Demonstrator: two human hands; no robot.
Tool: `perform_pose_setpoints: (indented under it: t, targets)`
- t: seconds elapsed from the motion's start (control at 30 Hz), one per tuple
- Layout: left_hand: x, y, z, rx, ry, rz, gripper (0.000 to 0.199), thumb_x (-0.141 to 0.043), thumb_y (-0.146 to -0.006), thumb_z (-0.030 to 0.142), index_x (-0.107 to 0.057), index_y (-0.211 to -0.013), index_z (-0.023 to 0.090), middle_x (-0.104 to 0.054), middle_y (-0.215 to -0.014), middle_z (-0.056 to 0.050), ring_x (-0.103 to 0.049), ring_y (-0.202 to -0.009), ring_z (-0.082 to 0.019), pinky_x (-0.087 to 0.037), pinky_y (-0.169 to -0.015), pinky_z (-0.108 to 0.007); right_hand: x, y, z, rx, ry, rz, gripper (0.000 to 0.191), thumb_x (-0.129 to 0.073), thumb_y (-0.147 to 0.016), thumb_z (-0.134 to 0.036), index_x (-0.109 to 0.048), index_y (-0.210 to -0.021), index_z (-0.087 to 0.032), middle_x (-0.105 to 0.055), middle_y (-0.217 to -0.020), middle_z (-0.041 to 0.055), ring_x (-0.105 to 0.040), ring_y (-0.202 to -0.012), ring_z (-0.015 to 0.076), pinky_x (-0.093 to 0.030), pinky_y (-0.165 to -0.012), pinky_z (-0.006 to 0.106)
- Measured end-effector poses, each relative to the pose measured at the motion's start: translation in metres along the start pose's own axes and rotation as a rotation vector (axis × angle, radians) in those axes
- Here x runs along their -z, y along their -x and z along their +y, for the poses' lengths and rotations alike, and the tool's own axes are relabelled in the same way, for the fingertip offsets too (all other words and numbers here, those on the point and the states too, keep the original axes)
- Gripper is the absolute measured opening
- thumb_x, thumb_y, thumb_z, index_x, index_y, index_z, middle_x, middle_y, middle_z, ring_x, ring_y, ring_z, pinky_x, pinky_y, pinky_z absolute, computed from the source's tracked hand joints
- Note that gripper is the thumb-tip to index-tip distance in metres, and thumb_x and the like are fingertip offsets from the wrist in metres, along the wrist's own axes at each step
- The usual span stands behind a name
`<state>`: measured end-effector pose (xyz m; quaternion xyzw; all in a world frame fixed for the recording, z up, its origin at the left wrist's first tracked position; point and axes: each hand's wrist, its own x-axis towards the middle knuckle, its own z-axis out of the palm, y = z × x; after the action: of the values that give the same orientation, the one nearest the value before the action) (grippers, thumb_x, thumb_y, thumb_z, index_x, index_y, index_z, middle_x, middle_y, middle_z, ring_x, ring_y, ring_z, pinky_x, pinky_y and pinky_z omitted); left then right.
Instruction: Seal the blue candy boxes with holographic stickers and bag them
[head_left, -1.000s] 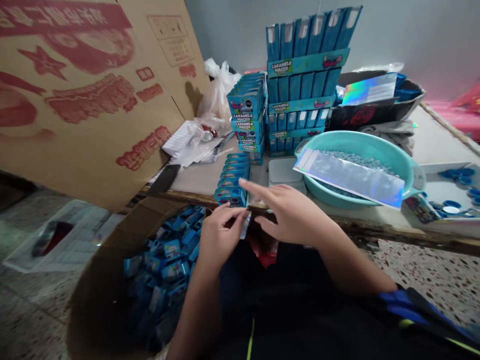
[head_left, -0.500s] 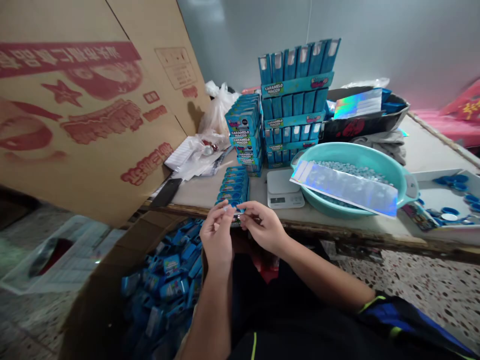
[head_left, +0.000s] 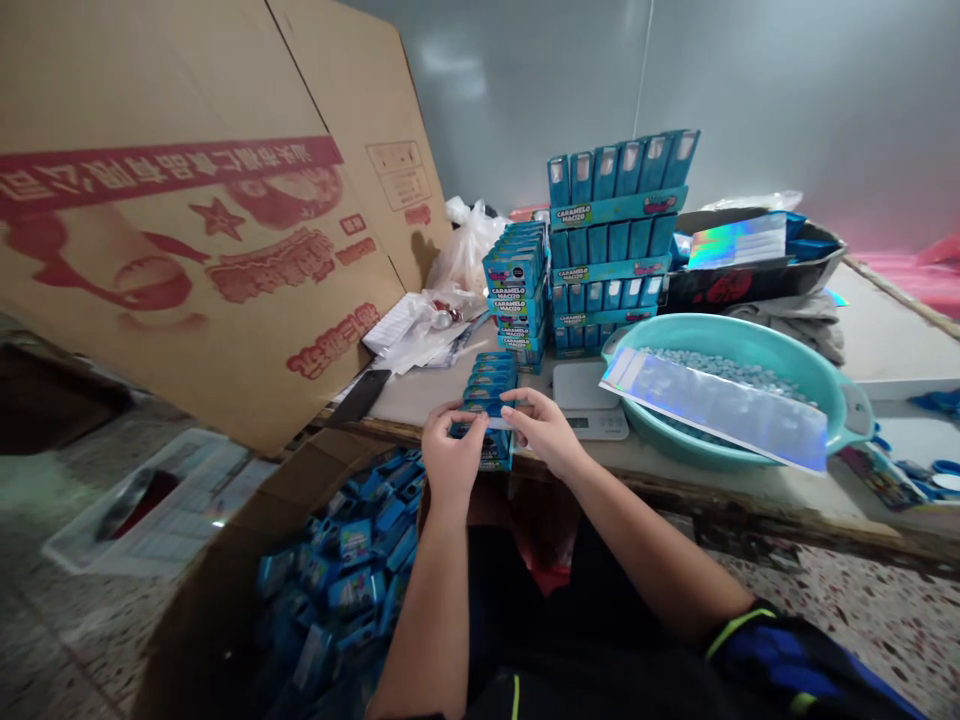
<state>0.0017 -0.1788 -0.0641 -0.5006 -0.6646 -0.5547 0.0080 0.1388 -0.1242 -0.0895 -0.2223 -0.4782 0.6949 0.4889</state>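
1. Head view, my left hand: its thumb and forefinger are brought together, with one end of a small pale strip pinched between them. The other fingers curl loosely behind.

2. Head view, my right hand: it comes in at the strip's other end, thumb and forefinger only a little apart. The tips look to be touching it, but I cannot tell whether they grip it.

3. Head view, where the strip is: in front of my body, over the near end of a row of little blue boxes by the edge of the table. Whether it touches the boxes is hidden by my fingers.

4. Head view, around my hands: the kitchen scale sits just beside my right hand. Next to it is the turquoise tub of pale sweets, with a shiny sheet lying across its top. Tall stacked trays stand behind the scale, and loose blue boxes fill the carton below, to my left.

5. Head view, my judgement: the step in hand is handling and lining up this strip with both hands. Moving it well calls for a light pinch at each end, level wrists and no bump against the boxes beneath.
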Motion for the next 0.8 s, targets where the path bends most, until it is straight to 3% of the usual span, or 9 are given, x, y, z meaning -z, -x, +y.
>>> perform_pose_setpoints:
  t: [0.13,0.27,0.37,0.43,0.5,0.57,0.63,0.7,0.8]
  targets:
    - [-0.007,0.000,-0.023,0.042,0.021,0.009,0.014,-0.077,-0.070,0.030,-0.068,-0.070,0.020,-0.069,-0.111,-0.009,-0.063,-0.115,-0.029,-0.043,-0.110,-0.043,0.001,-0.004,0.016,-0.042,0.020,0.030,0.051,-0.076,-0.069,-0.047,-0.060,-0.108,-0.017,-0.049,-0.054,-0.0091,-0.038,-0.046,0.0098,-0.029,-0.045,0.022]
    - [-0.016,0.002,-0.036,0.299,0.238,0.067,0.041,-0.076,-0.075,0.031,-0.063,-0.113,0.019,-0.064,-0.126,-0.011,-0.061,-0.121,-0.027,-0.045,-0.111,-0.044,-0.003,-0.005,0.033,-0.069,-0.079,0.044,0.064,-0.080,-0.065,-0.052,-0.058,-0.115,-0.018,-0.047,-0.053,-0.0103,-0.038,-0.047,0.0096,-0.030,-0.047,0.021]
    - [-0.012,0.014,-0.038,0.414,0.315,0.106,0.045,-0.069,-0.087,0.040,-0.056,-0.124,0.018,-0.062,-0.132,-0.015,-0.060,-0.125,-0.027,-0.045,-0.112,-0.043,-0.012,0.006,0.049,-0.061,-0.108,0.128,0.075,-0.081,-0.067,-0.058,-0.053,-0.124,-0.018,-0.053,-0.058,-0.0087,-0.042,-0.050,0.0105,-0.035,-0.050,0.021]
    - [-0.004,0.028,-0.039,0.389,0.349,0.007,0.055,-0.070,-0.088,0.048,-0.054,-0.130,0.018,-0.062,-0.134,-0.016,-0.061,-0.125,-0.028,-0.046,-0.112,-0.043,-0.014,0.016,0.062,-0.057,-0.026,0.200,0.077,-0.080,-0.070,-0.062,-0.052,-0.128,-0.019,-0.055,-0.062,-0.0073,-0.046,-0.054,0.0122,-0.039,-0.052,0.022]
    - [0.005,0.043,-0.040,0.365,0.441,-0.118,0.081,-0.078,-0.081,0.055,-0.043,-0.143,0.016,-0.061,-0.137,-0.018,-0.062,-0.124,-0.029,-0.045,-0.113,-0.045,-0.013,0.024,0.075,-0.041,0.126,0.270,0.076,-0.079,-0.072,-0.065,-0.053,-0.127,-0.019,-0.059,-0.069,-0.0039,-0.053,-0.060,0.0158,-0.046,-0.056,0.027]
    - [0.014,0.056,-0.042,0.320,0.486,-0.177,0.108,-0.092,-0.065,0.052,-0.036,-0.150,0.017,-0.058,-0.140,-0.019,-0.060,-0.128,-0.031,-0.042,-0.116,-0.046,-0.011,0.028,0.087,0.011,0.286,0.292,0.081,-0.075,-0.074,-0.070,-0.053,-0.132,-0.017,-0.067,-0.091,0.0056,-0.065,-0.082,0.0242,-0.055,-0.075,0.037]
    - [0.023,0.064,-0.042,0.260,0.507,-0.201,0.120,-0.101,-0.050,0.045,-0.039,-0.149,0.018,-0.057,-0.143,-0.019,-0.056,-0.133,-0.033,-0.041,-0.117,-0.045,-0.012,0.031,0.094,0.035,0.397,0.248,0.085,-0.064,-0.080,-0.075,-0.051,-0.139,-0.015,-0.064,-0.124,0.0160,-0.061,-0.117,0.0333,-0.050,-0.103,0.047]
    - [0.030,0.068,-0.041,0.227,0.503,-0.217,0.116,-0.103,-0.045,0.040,-0.047,-0.144,0.019,-0.058,-0.142,-0.017,-0.055,-0.133,-0.034,-0.042,-0.117,-0.044,-0.015,0.036,0.094,0.019,0.456,0.188,0.089,-0.051,-0.086,-0.079,-0.049,-0.145,-0.013,-0.054,-0.145,0.0190,-0.048,-0.138,0.0362,-0.036,-0.119,0.050]
    - [0.039,0.071,-0.038,0.253,0.436,-0.238,0.103,-0.102,-0.047,0.036,-0.055,-0.137,0.018,-0.064,-0.135,-0.016,-0.059,-0.127,-0.035,-0.046,-0.113,-0.046,-0.024,0.049,0.088,0.016,0.432,0.114,0.091,-0.041,-0.090,-0.081,-0.045,-0.152,-0.013,-0.047,-0.154,0.0170,-0.040,-0.146,0.0336,-0.028,-0.126,0.047]
